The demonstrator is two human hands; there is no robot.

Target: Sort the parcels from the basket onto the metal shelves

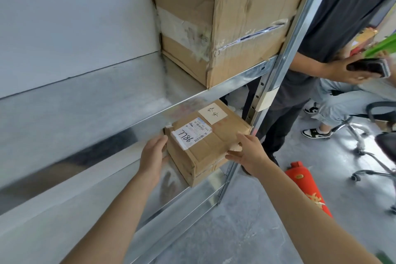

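Now both hands (201, 153) flat against the small parcel (205, 141) – left side, right corner – fingers straight

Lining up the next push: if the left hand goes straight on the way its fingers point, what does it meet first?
The left hand already touches the small box, so it presses its left side; behind that looks like bare lower shelf, though depth is unclear.
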